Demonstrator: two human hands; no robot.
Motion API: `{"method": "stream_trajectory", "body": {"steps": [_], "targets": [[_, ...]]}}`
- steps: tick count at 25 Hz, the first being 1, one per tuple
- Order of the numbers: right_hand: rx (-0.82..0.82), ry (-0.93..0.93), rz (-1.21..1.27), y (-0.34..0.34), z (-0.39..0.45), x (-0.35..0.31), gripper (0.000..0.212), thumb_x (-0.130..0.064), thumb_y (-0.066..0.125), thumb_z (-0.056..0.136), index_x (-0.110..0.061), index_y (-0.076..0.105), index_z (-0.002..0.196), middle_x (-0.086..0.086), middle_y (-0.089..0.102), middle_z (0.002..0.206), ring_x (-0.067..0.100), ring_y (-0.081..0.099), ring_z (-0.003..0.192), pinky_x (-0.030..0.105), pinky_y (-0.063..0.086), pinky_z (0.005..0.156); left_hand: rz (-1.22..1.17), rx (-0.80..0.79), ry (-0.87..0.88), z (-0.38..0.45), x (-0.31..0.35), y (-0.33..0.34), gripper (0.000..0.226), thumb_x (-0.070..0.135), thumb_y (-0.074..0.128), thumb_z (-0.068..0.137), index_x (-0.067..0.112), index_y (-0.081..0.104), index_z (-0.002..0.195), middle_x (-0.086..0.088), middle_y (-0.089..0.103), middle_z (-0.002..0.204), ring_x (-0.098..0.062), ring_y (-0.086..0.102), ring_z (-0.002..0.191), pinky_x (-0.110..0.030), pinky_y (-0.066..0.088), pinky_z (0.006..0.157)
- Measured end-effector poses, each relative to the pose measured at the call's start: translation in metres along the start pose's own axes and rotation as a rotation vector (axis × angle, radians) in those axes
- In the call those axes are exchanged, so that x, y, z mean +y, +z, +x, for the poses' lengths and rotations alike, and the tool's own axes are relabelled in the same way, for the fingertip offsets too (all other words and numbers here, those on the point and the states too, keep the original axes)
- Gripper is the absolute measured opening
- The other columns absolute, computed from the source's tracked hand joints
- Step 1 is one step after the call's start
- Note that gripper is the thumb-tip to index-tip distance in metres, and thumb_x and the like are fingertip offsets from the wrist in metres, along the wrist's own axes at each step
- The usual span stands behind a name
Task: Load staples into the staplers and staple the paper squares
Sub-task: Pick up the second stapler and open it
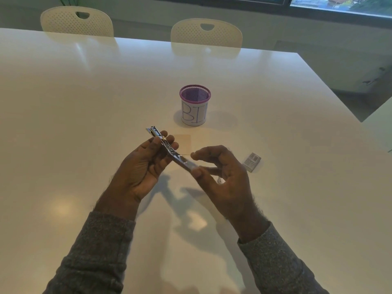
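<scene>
Inspector: Your left hand grips the opened stapler above the table; your right hand pinches its near end.

Operator: Which step?

Inspector: Loading, I judge. Paper square lies beyond, staple box to your right. Next: seat a strip squarely, then close.

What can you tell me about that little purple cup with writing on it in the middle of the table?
The purple cup is a small round mesh holder with a purple rim. White paper wraps its side, with blue hand-drawn letters that look like "BIN". It stands upright on the white table, beyond both hands, and nothing touches it. What shows of its inside looks empty.
</scene>
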State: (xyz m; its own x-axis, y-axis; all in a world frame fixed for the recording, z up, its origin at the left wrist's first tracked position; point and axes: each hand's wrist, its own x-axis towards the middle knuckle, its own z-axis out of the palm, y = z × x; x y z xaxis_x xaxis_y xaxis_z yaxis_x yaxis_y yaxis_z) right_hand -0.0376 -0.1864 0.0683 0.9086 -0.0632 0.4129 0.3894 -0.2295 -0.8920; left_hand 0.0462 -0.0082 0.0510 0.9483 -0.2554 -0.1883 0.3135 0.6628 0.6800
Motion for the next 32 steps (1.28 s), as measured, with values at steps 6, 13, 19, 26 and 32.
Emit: {"method": "stream_trajectory", "body": {"steps": [6, 13, 19, 26, 32], "targets": [[0.029, 0.054, -0.182, -0.004, 0.004, 0.009, 0.030, -0.030, 0.055, 0.094, -0.027, 0.063, 0.122, -0.009, 0.065, 0.120, 0.003, 0.060, 0.110, 0.013, 0.054, 0.077, 0.219, -0.242, -0.158, -0.006, -0.008, 0.002, 0.028, 0.016, 0.061, 0.086, 0.009, 0.073, 0.111, -0.016, 0.075, 0.101, -0.026, 0.074, 0.091, -0.031, 0.061, 0.072], [-0.069, 0.050, -0.368, -0.005, 0.002, 0.010, 0.044, -0.038, 0.052, 0.094, -0.032, 0.052, 0.137, -0.008, 0.054, 0.129, 0.009, 0.060, 0.108, 0.029, 0.059, 0.080, 0.377, -0.334, -0.252, -0.009, -0.016, 0.007, 0.028, 0.016, 0.063, 0.087, 0.009, 0.072, 0.113, -0.009, 0.075, 0.087, -0.021, 0.074, 0.080, -0.029, 0.061, 0.067], [-0.095, 0.034, -0.387, -0.008, 0.004, 0.015, 0.021, -0.033, 0.063, 0.090, -0.026, 0.062, 0.110, -0.012, 0.052, 0.119, 0.007, 0.062, 0.100, 0.030, 0.061, 0.071, 0.387, -0.306, -0.261, -0.007, -0.018, 0.005, 0.029, 0.013, 0.064, 0.084, 0.004, 0.070, 0.111, -0.010, 0.074, 0.084, -0.018, 0.072, 0.073, -0.026, 0.060, 0.061], [-0.063, -0.138, -0.242, -0.006, 0.001, 0.010, 0.010, -0.026, 0.070, 0.084, -0.020, 0.067, 0.092, -0.007, 0.068, 0.100, 0.010, 0.065, 0.096, 0.028, 0.058, 0.072, 0.297, -0.187, -0.192, -0.002, -0.012, 0.002, 0.032, 0.015, 0.061, 0.083, 0.007, 0.072, 0.112, -0.013, 0.076, 0.092, -0.020, 0.073, 0.074, -0.026, 0.060, 0.059], [0.066, -0.043, -0.184, -0.004, 0.001, 0.007, 0.013, -0.037, 0.056, 0.090, -0.029, 0.062, 0.098, -0.019, 0.068, 0.092, 0.004, 0.067, 0.087, 0.010, 0.052, 0.066, 0.305, -0.270, -0.224, -0.006, -0.015, 0.005, 0.030, 0.013, 0.061, 0.088, 0.005, 0.069, 0.116, -0.012, 0.075, 0.095, -0.021, 0.074, 0.080, -0.029, 0.061, 0.066]]}}
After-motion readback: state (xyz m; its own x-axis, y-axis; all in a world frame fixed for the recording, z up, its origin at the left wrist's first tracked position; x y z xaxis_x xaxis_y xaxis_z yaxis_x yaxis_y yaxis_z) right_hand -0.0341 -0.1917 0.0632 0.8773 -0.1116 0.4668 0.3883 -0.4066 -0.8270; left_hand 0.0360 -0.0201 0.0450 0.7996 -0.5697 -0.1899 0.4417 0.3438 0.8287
